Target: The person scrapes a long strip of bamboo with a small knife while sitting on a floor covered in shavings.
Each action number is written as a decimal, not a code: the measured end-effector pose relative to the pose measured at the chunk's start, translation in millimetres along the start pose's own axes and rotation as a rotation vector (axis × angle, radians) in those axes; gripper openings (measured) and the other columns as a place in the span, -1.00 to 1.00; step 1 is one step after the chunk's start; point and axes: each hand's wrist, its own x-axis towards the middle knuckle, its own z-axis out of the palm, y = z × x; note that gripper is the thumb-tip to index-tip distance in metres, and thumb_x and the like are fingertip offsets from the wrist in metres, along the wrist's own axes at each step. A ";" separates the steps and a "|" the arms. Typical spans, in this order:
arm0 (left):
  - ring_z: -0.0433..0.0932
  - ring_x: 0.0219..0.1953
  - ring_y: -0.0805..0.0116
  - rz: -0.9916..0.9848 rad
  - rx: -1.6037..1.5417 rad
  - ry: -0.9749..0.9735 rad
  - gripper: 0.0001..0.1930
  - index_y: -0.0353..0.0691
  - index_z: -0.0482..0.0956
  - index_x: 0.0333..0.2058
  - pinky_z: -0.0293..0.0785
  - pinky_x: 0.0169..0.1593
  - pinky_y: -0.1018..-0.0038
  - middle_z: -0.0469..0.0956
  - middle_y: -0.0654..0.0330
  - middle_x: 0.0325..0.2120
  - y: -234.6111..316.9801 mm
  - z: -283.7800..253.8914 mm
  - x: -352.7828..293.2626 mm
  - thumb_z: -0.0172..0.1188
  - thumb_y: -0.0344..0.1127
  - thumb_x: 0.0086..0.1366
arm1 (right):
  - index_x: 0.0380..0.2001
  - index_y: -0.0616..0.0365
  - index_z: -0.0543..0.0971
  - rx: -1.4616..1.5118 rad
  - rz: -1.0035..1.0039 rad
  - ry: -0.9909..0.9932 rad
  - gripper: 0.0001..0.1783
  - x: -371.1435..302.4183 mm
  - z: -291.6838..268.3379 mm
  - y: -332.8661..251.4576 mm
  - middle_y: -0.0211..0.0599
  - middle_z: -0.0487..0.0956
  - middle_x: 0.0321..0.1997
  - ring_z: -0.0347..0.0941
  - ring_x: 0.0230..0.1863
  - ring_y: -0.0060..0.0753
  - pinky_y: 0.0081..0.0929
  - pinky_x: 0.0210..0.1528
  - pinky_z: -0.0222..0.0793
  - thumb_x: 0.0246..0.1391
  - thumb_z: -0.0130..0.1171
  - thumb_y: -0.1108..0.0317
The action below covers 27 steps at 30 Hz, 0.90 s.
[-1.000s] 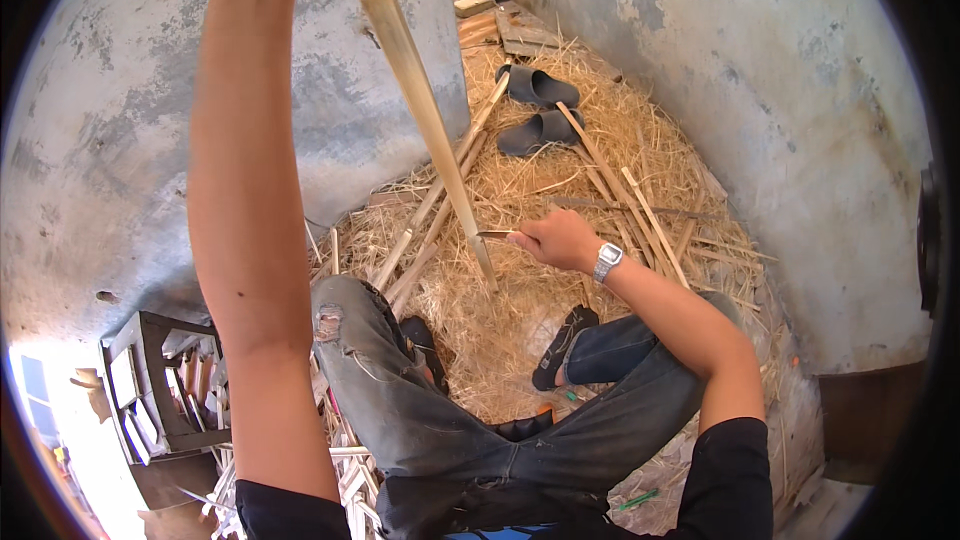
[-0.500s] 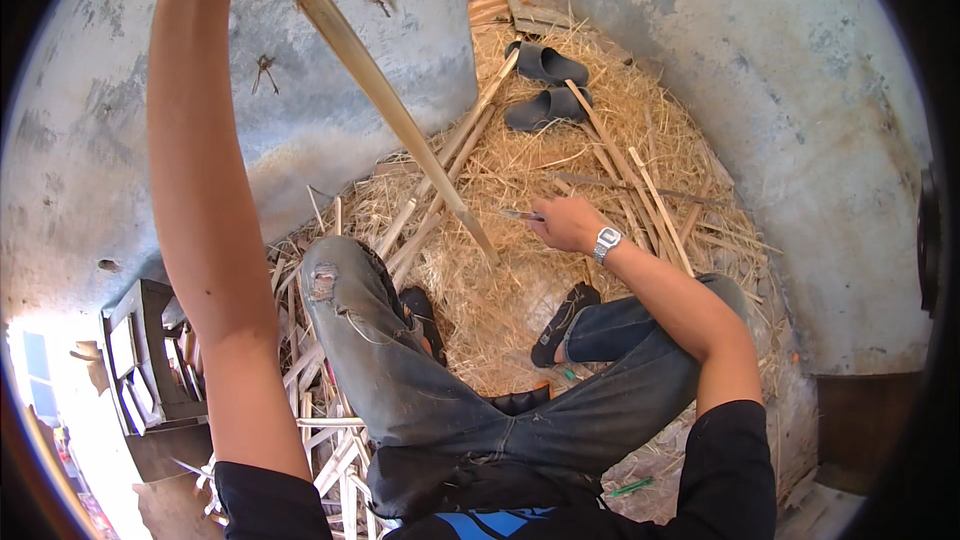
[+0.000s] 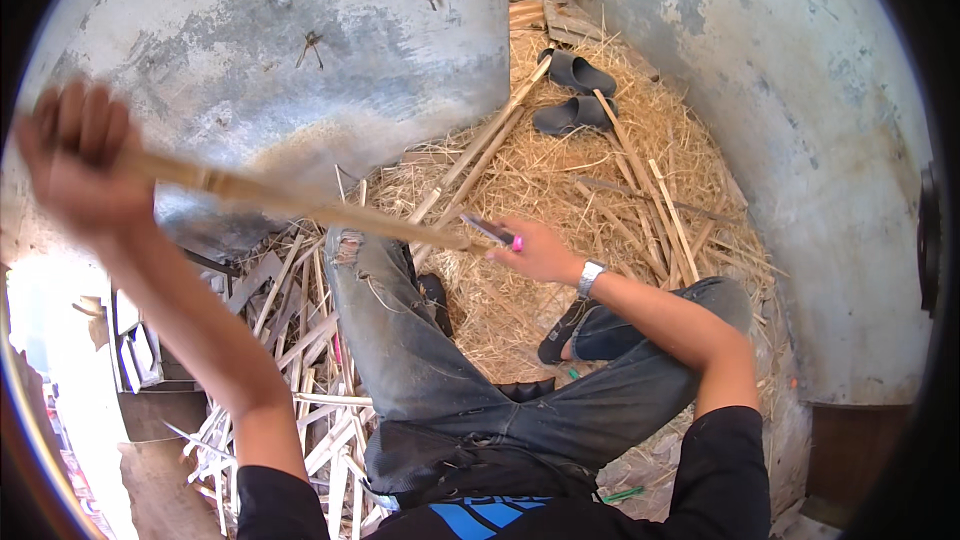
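My left hand [image 3: 85, 165], slightly blurred, is raised at the far left and wrapped round one end of a long pale bamboo stick [image 3: 320, 205]. The stick slants down to the right across my knee and ends beside my right hand [image 3: 540, 250]. That hand is closed on a small knife [image 3: 488, 230] with a pink bit at its handle, the blade pointing up and left. The stick's far end meets the fingertips of this hand; whether they pinch it cannot be made out.
Straw and shavings [image 3: 520, 180] cover the floor between my feet. Dark clogs [image 3: 575, 115] lie ahead among loose bamboo strips [image 3: 640, 180]. More split strips [image 3: 330, 420] pile up at my left. Grey walls [image 3: 780, 120] rise on both sides.
My left hand has come down and left from high overhead, swinging the stick from steep to nearly level. My right hand has moved left and slightly down to the stick's end.
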 end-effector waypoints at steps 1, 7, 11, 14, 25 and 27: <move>-0.11 -0.65 0.60 -0.031 -0.029 0.014 -0.68 -0.04 0.22 -0.46 -0.11 -0.57 0.53 0.00 0.44 -0.62 26.1 -21.7 -21.5 -0.10 -0.30 0.60 | 0.14 0.18 0.62 0.050 -0.048 0.016 -0.40 -3.1 6.8 -4.0 0.02 0.71 -0.17 0.67 -0.21 -0.05 -0.18 -0.10 0.56 0.21 0.41 -0.03; 0.02 -0.78 0.71 0.302 -0.110 0.214 -0.58 0.03 0.19 -0.47 -0.04 -0.70 0.64 0.11 0.49 -0.72 110.0 -35.2 -145.7 0.01 -0.05 0.63 | -0.08 0.14 0.68 0.098 -0.122 -0.133 -0.58 -10.8 11.0 -18.5 -0.14 0.68 -0.44 0.63 -0.40 -0.11 -0.23 -0.30 0.48 0.28 0.37 -0.01; 0.55 -0.31 0.36 0.088 0.768 1.234 -0.57 -0.43 0.48 -0.13 0.58 -0.21 0.51 0.57 0.11 -0.34 111.2 -97.2 -226.1 0.03 -0.05 0.62 | -0.24 0.12 0.70 -0.014 -0.081 0.000 -0.62 -9.1 -3.2 -41.2 -0.18 0.66 -0.54 0.57 -0.54 -0.06 -0.26 -0.42 0.42 0.30 0.35 -0.02; 0.47 0.18 0.01 -0.115 1.860 1.148 -0.37 -0.60 0.25 0.30 0.50 0.32 0.10 0.33 -0.19 0.24 56.2 -111.6 -316.3 0.16 -0.13 0.55 | -0.39 0.14 0.67 -0.158 -0.174 0.079 -0.60 -5.6 -10.0 -39.5 -0.14 0.67 -0.54 0.56 -0.56 -0.01 -0.18 -0.46 0.41 0.29 0.33 -0.01; 0.50 0.10 0.01 -0.460 1.571 -0.293 -0.59 -0.19 0.68 0.12 0.42 0.13 0.13 0.53 0.03 0.06 -84.9 74.1 -311.5 0.41 -0.28 0.31 | -0.39 0.09 0.70 -0.285 -0.406 0.281 -0.68 -8.5 -34.7 -74.6 -0.20 0.63 -0.56 0.57 -0.58 -0.11 -0.27 -0.53 0.41 0.21 0.41 0.06; 0.56 0.00 0.06 -0.495 1.517 -0.355 -0.62 -0.21 0.70 0.08 0.47 0.04 0.20 0.56 0.07 -0.03 -98.0 72.6 -313.1 0.42 -0.30 0.31 | -0.29 0.11 0.71 -0.295 -0.439 0.272 -0.73 -10.8 -37.6 -75.9 -0.18 0.66 -0.53 0.60 -0.58 -0.17 -0.31 -0.53 0.43 0.19 0.43 0.12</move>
